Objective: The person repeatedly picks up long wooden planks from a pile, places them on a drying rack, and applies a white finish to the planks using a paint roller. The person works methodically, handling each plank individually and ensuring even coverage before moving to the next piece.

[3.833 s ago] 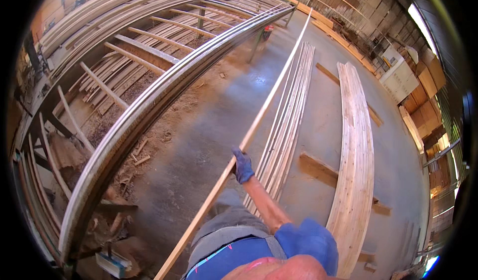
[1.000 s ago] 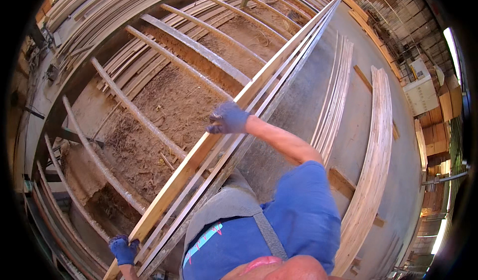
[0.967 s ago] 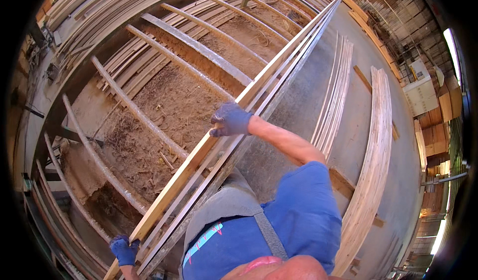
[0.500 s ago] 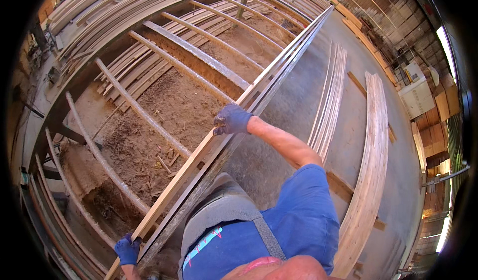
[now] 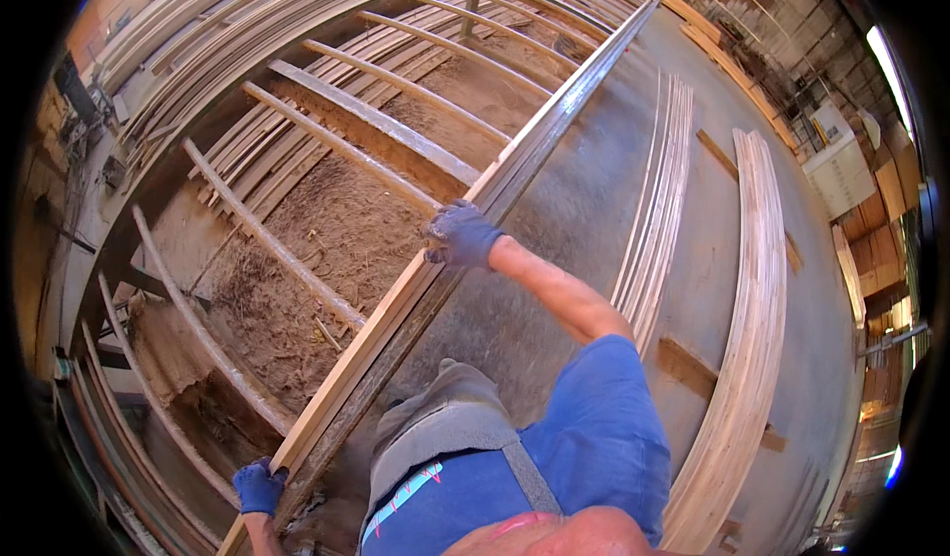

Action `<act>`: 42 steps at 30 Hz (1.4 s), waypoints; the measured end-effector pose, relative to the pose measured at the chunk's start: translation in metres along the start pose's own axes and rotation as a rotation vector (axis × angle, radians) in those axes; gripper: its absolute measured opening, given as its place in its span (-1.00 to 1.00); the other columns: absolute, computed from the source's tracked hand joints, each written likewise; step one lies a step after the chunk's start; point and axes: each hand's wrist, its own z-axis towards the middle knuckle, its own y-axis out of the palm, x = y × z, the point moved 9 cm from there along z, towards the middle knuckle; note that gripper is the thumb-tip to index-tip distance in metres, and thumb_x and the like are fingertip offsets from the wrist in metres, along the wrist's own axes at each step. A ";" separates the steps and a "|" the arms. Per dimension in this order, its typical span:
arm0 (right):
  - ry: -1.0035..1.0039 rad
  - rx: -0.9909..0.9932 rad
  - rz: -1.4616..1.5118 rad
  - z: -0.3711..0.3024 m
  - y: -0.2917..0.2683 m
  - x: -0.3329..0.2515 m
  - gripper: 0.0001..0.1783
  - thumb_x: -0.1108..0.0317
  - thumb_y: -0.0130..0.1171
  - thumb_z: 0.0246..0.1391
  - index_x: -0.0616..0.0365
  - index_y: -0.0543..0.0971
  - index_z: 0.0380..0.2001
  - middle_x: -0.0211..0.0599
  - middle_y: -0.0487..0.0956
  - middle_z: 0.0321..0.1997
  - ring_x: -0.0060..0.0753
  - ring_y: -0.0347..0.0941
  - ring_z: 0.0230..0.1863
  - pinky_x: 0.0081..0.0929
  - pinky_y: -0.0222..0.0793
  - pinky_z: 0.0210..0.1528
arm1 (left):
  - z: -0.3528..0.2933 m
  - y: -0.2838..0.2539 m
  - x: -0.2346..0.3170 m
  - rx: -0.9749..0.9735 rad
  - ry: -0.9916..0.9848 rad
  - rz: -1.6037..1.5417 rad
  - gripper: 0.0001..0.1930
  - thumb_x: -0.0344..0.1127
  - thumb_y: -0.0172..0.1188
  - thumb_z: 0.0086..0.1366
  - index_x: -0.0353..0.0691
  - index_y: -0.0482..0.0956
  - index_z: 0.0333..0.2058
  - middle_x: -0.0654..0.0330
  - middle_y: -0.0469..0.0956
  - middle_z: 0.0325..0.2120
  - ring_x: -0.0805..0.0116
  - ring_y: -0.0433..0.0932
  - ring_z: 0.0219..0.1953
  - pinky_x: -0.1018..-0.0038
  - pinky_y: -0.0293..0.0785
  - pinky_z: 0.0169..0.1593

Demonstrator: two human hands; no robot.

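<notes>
A long pale wooden board point(image 5: 358, 358) lies along the near side of a slatted rack, close beside the rack's worn edge beam point(image 5: 394, 350). My right hand point(image 5: 463, 234), in a blue-grey glove, is closed over the board about midway along the view, fingers curled over its far side. Lower left, my left hand point(image 5: 259, 487) in a blue glove grips the same board near its close end; the fingertips are partly hidden. Narrow crossbars point(image 5: 272, 234) run away from the board, with sawdust and scraps on the ground below them.
Stacked long planks point(image 5: 737, 338) rest on wooden bearers point(image 5: 685, 366) on the concrete floor to the right, beside a thinner stack point(image 5: 658, 205). More boards point(image 5: 237, 22) lie across the rack's far side. A white box-shaped unit point(image 5: 839, 175) stands at the far right.
The board has shifted sideways toward me, closing the gap between it and the edge beam. Both hands stay on it, and my view has turned slightly.
</notes>
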 end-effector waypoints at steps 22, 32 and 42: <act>1.295 0.444 0.373 -0.513 -0.010 -0.421 -0.67 0.09 0.13 0.11 0.05 0.58 -0.16 -0.12 0.61 -0.26 0.00 0.55 -0.21 -0.15 0.46 -0.15 | -0.144 0.016 0.310 -0.203 1.342 -0.225 -0.70 -0.33 0.26 0.19 -0.25 0.60 -0.09 -0.01 0.64 -0.22 0.18 0.65 -0.19 0.35 0.53 -0.09; 1.177 0.877 -0.354 -0.711 -0.324 -0.742 -0.69 0.24 0.22 -0.07 0.18 0.59 -0.25 -0.19 0.49 -0.58 -0.15 0.50 -0.51 -0.19 0.40 -0.49 | -0.300 0.353 0.341 -0.863 1.233 0.745 -0.62 -0.05 0.24 0.21 -0.16 0.59 -0.10 0.05 0.67 -0.31 0.20 0.66 -0.27 0.25 0.54 -0.10; 1.964 0.624 0.045 -0.971 -0.331 -0.795 -0.81 0.15 0.19 0.01 -0.02 0.64 -0.38 -0.36 0.53 -0.60 -0.29 0.45 -0.57 -0.27 0.41 -0.44 | -0.443 0.526 0.468 -1.205 0.765 0.812 -0.63 0.03 0.17 0.27 -0.10 0.56 -0.10 0.13 0.66 -0.31 0.28 0.62 -0.35 0.19 0.52 -0.20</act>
